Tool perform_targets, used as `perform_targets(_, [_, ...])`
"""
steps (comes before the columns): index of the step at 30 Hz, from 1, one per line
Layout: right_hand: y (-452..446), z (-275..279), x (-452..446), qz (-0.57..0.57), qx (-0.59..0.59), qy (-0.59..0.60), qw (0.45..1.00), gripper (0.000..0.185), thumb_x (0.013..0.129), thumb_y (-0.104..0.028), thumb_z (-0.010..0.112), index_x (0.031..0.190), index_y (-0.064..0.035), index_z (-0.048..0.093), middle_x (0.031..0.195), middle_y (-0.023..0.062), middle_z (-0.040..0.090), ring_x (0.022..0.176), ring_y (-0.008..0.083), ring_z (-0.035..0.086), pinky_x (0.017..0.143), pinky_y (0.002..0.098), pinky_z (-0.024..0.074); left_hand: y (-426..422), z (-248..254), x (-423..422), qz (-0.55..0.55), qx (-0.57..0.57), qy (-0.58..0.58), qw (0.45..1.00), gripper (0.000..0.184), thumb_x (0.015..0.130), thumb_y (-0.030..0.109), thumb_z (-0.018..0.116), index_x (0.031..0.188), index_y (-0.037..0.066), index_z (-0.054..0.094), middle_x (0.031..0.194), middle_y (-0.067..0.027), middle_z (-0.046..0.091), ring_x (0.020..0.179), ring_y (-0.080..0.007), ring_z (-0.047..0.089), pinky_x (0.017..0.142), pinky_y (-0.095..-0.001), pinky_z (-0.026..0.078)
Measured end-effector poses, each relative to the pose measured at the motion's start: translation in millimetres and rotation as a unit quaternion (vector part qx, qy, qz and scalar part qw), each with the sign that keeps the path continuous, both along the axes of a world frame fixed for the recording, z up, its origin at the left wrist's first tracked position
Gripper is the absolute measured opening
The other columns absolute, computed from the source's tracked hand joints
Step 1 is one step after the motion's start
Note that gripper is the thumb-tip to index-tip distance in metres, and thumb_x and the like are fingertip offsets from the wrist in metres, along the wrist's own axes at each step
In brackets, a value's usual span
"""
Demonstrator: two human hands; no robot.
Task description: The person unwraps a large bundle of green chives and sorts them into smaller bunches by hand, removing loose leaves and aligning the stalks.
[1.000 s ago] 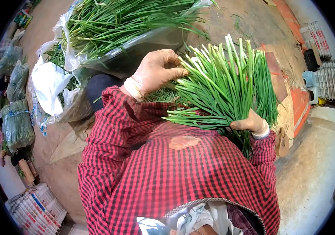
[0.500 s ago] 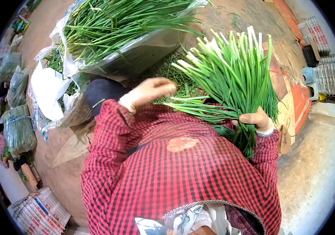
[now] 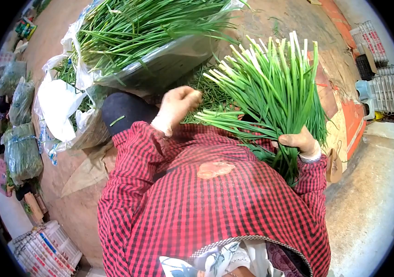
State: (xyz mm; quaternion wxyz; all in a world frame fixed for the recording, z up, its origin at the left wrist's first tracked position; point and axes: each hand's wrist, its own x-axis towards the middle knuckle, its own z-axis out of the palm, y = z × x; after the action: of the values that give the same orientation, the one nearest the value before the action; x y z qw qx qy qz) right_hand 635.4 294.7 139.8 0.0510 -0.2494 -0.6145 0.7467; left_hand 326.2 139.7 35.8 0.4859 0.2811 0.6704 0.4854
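Note:
My right hand point(image 3: 300, 141) is closed round a thick bunch of long green stalks point(image 3: 275, 87), thumb across the front. The pale cut ends fan out upward, and the dark leaf ends hang below the hand. A few stalks stick out sideways to the left from the bunch. My left hand point(image 3: 180, 104), in a thin pale glove, is left of the bunch and apart from it. Its fingers are curled together; whatever they may hold cannot be made out. Loose green trimmings point(image 3: 206, 87) lie behind it.
A large open plastic bag point(image 3: 160, 55) full of green stalks lies at the upper left, with white plastic point(image 3: 58, 108) beside it. Wrapped bundles point(image 3: 21, 152) line the left side. Crates stand at the lower left point(image 3: 47, 249) and right point(image 3: 388, 90). A dark rounded knee point(image 3: 125, 113) is near my left hand.
My left hand has let go of the stalk ends, drawn back left and down, and curled its fingers. The bunch in my right hand has tilted more upright, with several stalks standing out to the left.

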Motion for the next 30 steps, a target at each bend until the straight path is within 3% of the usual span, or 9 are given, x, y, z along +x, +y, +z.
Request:
perform_targets(1, [5, -3, 6, 0.000, -0.008, -0.001, 1.000, 0.054, 0.076, -0.026, 0.078, 0.116, 0.0019, 0.055, 0.089, 0.0097, 0.066, 0.069, 0.0170, 0.061, 0.062, 0.0294, 0.0489, -3, -16, -11, 0.032, 0.006, 0.209, 0.977, 0.022, 0.095, 0.023, 0.061, 0.092, 0.002, 0.067, 0.079, 0.0001, 0.065, 0.067, -0.0065, 0.055, 0.061, -0.0223, 0.045])
perform_targets(4, [12, 4, 5, -0.006, -0.006, 0.016, 1.000, 0.050, 0.076, -0.025, 0.077, 0.113, 0.0026, 0.057, 0.086, 0.0095, 0.066, 0.069, 0.0170, 0.061, 0.063, 0.0289, 0.0485, -9, -16, -26, 0.124, -0.008, 0.009, 0.992, 0.027, 0.093, 0.023, 0.064, 0.111, 0.003, 0.063, 0.091, 0.0004, 0.066, 0.078, -0.0081, 0.058, 0.067, -0.0231, 0.044])
perform_targets(7, [18, 8, 5, -0.034, 0.009, 0.011, 0.999, 0.048, 0.077, -0.025, 0.074, 0.112, 0.0040, 0.057, 0.085, 0.0094, 0.066, 0.070, 0.0165, 0.060, 0.065, 0.0281, 0.0478, -14, -19, -10, -0.104, -0.009, -0.098, 0.990, 0.056, 0.088, 0.026, 0.071, 0.134, 0.004, 0.048, 0.125, -0.0086, 0.059, 0.110, -0.0172, 0.057, 0.092, -0.0305, 0.046])
perform_targets(11, [9, 32, -29, -0.020, -0.029, -0.020, 0.999, 0.053, 0.078, -0.016, 0.073, 0.123, 0.0020, 0.054, 0.096, 0.0100, 0.065, 0.078, 0.0159, 0.063, 0.070, 0.0300, 0.0512, -6, -9, 37, -0.160, 0.180, -0.336, 0.910, 0.085, 0.082, 0.024, 0.075, 0.149, 0.008, 0.025, 0.150, -0.0123, 0.037, 0.138, -0.0272, 0.034, 0.117, -0.0420, 0.021])
perform_targets(16, [-18, -9, -76, 0.103, 0.342, -0.070, 0.931, 0.069, 0.078, -0.023, 0.070, 0.136, -0.0004, 0.040, 0.120, 0.0197, 0.059, 0.108, 0.0349, 0.059, 0.091, 0.0390, 0.0483, 12, 17, 38, -0.114, 0.334, -0.402, 0.845, 0.079, 0.085, 0.037, 0.070, 0.148, 0.010, 0.031, 0.145, -0.0129, 0.043, 0.135, -0.0302, 0.039, 0.113, -0.0488, 0.027])
perform_targets(23, [-44, -5, -95, 0.108, 0.414, -0.199, 0.882, 0.094, 0.077, -0.037, 0.072, 0.147, -0.0034, 0.020, 0.138, 0.0243, 0.045, 0.118, 0.0404, 0.054, 0.096, 0.0419, 0.0469, 3, 28, 14, 0.058, 0.376, -0.373, 0.846, 0.093, 0.084, 0.047, 0.070, 0.152, 0.008, 0.020, 0.149, -0.0117, 0.038, 0.136, -0.0283, 0.039, 0.113, -0.0448, 0.029])
perform_targets(25, [-37, -14, -94, 0.157, 0.405, -0.008, 0.901, 0.107, 0.076, -0.038, 0.076, 0.149, 0.0056, 0.011, 0.144, 0.0271, 0.038, 0.134, 0.0349, 0.041, 0.110, 0.0384, 0.0340, 2, 29, 8, 0.046, 0.383, -0.383, 0.840, 0.097, 0.083, 0.047, 0.071, 0.154, 0.010, 0.016, 0.151, -0.0112, 0.035, 0.135, -0.0278, 0.039, 0.113, -0.0430, 0.030])
perform_targets(26, [-35, 2, -99, 0.160, 0.264, 0.001, 0.951, 0.105, 0.079, -0.040, 0.075, 0.150, 0.0050, 0.012, 0.149, 0.0246, 0.033, 0.141, 0.0324, 0.031, 0.114, 0.0387, 0.0259, 0, 28, 7, 0.043, 0.375, -0.398, 0.836, 0.098, 0.082, 0.046, 0.073, 0.154, 0.011, 0.016, 0.150, -0.0108, 0.036, 0.135, -0.0273, 0.040, 0.113, -0.0425, 0.030])
perform_targets(30, [-40, -8, -108, 0.099, 0.400, -0.071, 0.909, 0.101, 0.080, -0.048, 0.070, 0.147, 0.0056, 0.018, 0.142, 0.0286, 0.039, 0.131, 0.0399, 0.042, 0.108, 0.0402, 0.0364, 1, 28, 9, 0.032, 0.362, -0.403, 0.840, 0.101, 0.080, 0.044, 0.076, 0.154, 0.012, 0.016, 0.148, -0.0093, 0.038, 0.133, -0.0249, 0.042, 0.112, -0.0408, 0.032])
